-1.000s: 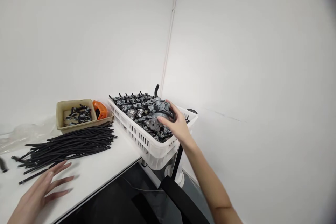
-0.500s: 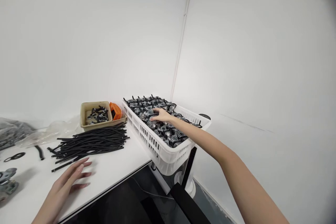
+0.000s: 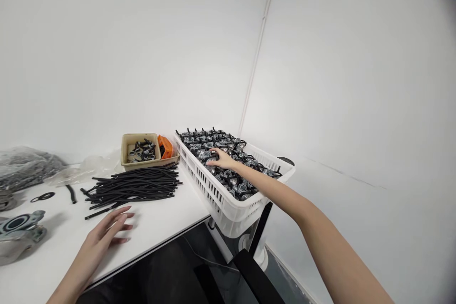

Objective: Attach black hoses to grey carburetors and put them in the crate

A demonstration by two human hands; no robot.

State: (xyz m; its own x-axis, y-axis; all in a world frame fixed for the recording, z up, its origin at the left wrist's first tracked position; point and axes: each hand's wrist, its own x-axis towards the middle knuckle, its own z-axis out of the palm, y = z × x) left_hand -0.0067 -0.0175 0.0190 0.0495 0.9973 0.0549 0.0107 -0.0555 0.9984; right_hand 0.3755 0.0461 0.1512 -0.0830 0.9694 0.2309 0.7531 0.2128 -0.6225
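Note:
My right hand (image 3: pixel 224 159) reaches into a white slotted plastic basket (image 3: pixel 213 194) filled with rows of grey metal parts (image 3: pixel 245 189) that have short black hoses. Its thumb and fingers curve around one metal part (image 3: pixel 205 156) lying among the others; the far side of the grip is hidden. Over the white table, near its front edge, my left hand (image 3: pixel 103 235) is held with fingers apart and nothing in them. A pile of black rubber hoses (image 3: pixel 138 185) lies just beyond that hand.
A beige tray (image 3: pixel 123 152) of small hose pieces stands behind the pile, beside an orange basket (image 3: pixel 166 146). At the left are a clear plastic bag (image 3: pixel 28 166), a black ring (image 3: pixel 44 196) and a larger metal part (image 3: pixel 21 232). A black armrest (image 3: pixel 254 275) is below the table edge.
The view has turned slightly left, so the table items sit further right and more of the metal part at the left shows. My right hand stays at the same spot in the basket.

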